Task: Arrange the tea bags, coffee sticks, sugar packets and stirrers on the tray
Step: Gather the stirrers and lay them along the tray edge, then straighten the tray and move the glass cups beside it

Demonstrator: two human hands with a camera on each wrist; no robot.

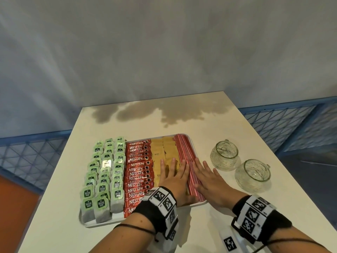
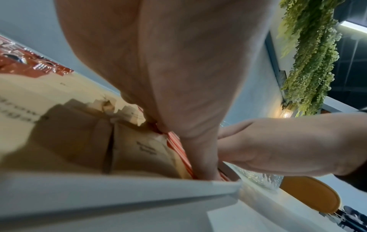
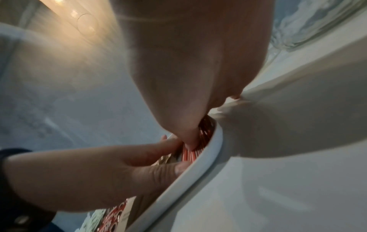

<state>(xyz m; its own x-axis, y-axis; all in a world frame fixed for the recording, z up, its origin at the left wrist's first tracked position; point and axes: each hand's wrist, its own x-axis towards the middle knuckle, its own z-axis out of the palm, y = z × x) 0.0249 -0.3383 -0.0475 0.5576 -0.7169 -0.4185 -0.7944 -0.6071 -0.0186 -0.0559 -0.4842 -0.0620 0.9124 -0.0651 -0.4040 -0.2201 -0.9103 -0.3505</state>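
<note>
White table [image 1: 127, 123] under me, tray [image 1: 102, 224] looks nearly done: tea bags [image 1: 104, 170], coffee sticks [image 1: 138, 172], sugar packets [image 1: 164, 152] in rows, and I've both flat, empty hands, left hand [image 1: 174, 177], right hand [image 1: 207, 179], squaring the stirrers [image 1: 184, 150].

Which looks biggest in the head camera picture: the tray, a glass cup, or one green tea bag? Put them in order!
1. The tray looks biggest by far; it holds everything.
2. The nearer glass cup comes next.
3. One green tea bag looks smallest, though it sits nearer the camera, so its lead over nothing is safe.
</note>
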